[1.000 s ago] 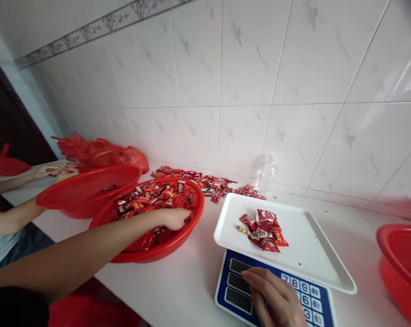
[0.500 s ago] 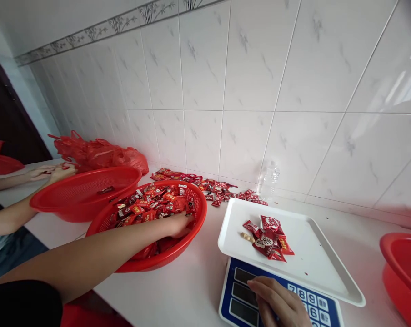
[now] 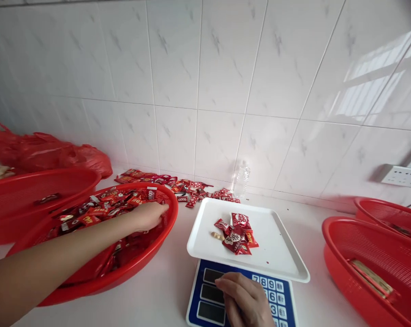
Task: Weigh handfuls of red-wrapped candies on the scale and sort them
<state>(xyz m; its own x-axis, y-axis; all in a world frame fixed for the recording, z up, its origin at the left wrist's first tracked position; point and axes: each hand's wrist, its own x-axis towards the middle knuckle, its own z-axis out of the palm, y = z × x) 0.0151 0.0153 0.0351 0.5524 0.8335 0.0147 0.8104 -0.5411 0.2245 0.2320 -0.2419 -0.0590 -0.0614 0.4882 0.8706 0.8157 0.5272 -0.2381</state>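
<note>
Deep in the red basket (image 3: 174,215) left of the scale (image 3: 208,293) with the left hand (image 3: 149,217), among wrapped snacks (image 3: 98,211), with the grip hidden, impossible to say whether grasping or released. Over the scale's display (image 3: 210,311) with the right hand (image 3: 246,297) curled, again hard to say if pinching anything. Look at the red packets (image 3: 236,238) bunched on the white tray (image 3: 273,254) atop the scale, and at the clear bottle (image 3: 242,179) behind the scale!

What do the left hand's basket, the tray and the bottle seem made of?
Basket: glossy plastic, judging by its smooth molded rim and perforated sides.
Tray: probably plastic, white and smooth with rounded corners; coated metal is possible.
Bottle: likely clear plastic, being see-through; glass isn't excluded.
</note>
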